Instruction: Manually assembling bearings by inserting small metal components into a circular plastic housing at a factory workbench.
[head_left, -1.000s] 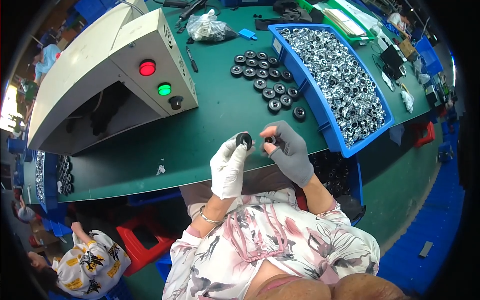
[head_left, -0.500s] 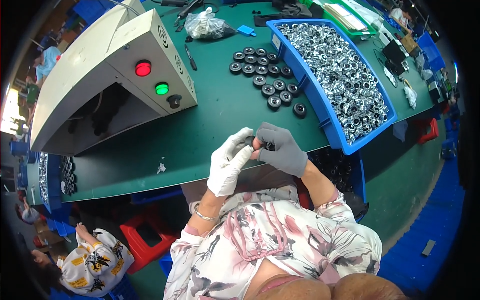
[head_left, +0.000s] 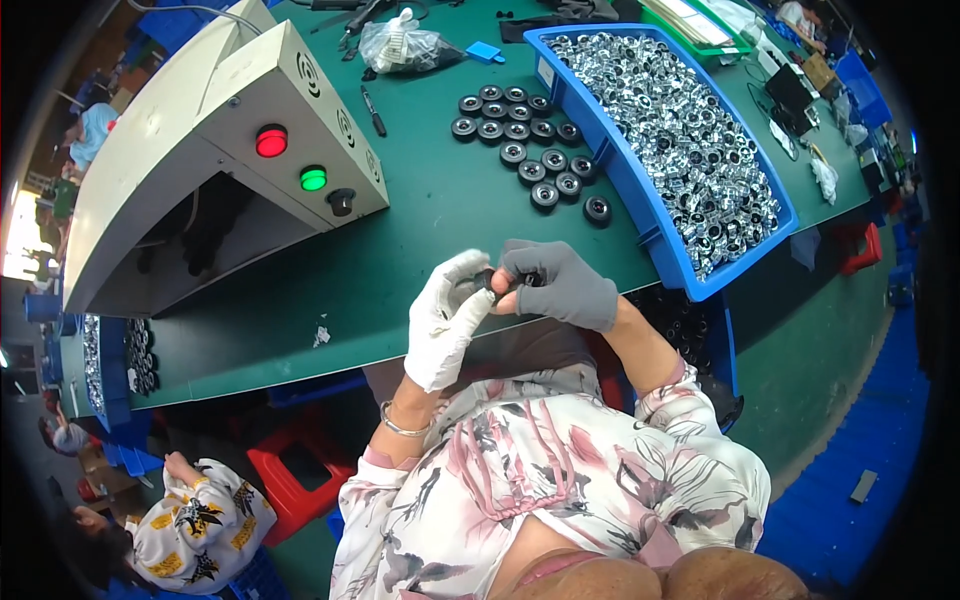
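Observation:
My left hand (head_left: 445,315) wears a white glove and my right hand (head_left: 562,283) a grey one. They meet over the near edge of the green table (head_left: 400,250), both pinching one small black round part (head_left: 490,281), mostly hidden by the fingers. Several black round parts (head_left: 528,150) lie in rows on the table beyond my hands. A blue bin (head_left: 640,200) full of shiny metal rings (head_left: 680,130) stands to the right.
A beige machine box (head_left: 230,130) with a red lamp, a green lamp and a black knob stands at the left. A clear plastic bag (head_left: 400,45) and a pen lie at the back. A red stool (head_left: 300,470) and another person (head_left: 195,525) are below left.
My hands have come together, with the right closing over the black part that the left held up. Both hands drew slightly toward my body.

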